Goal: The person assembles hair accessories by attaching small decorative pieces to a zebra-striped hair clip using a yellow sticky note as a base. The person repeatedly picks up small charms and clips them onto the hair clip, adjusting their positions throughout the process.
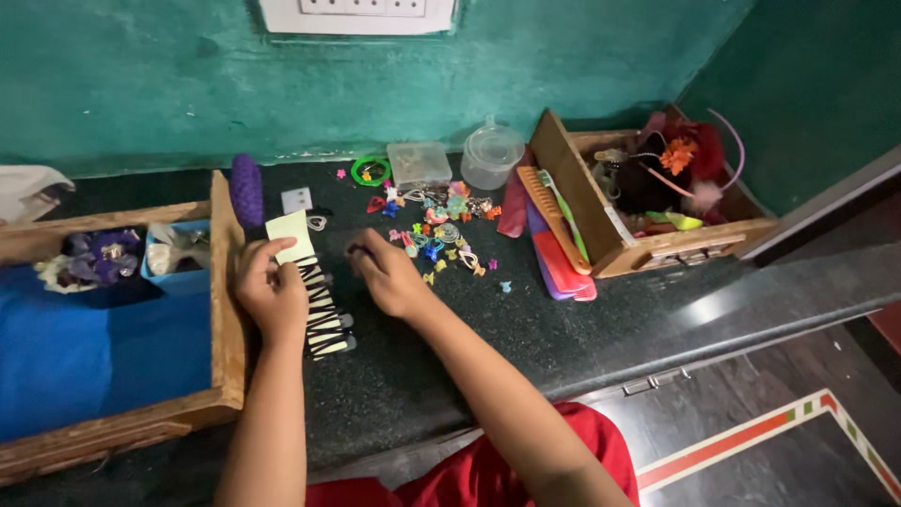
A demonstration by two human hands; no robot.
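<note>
The card (pixel 310 296) of black hairpins lies on the worktop (pixel 601 329), its pale top pinched in the left hand (pixel 269 291). The right hand (pixel 389 274) is just beside it, fingers closed on what may be one pin. It could slip into the scattered clips (pixel 441 230) nearby.

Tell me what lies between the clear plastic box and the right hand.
In the head view, a scatter of small colourful hair clips on the dark counter lies between the clear plastic box and the right hand.
</note>
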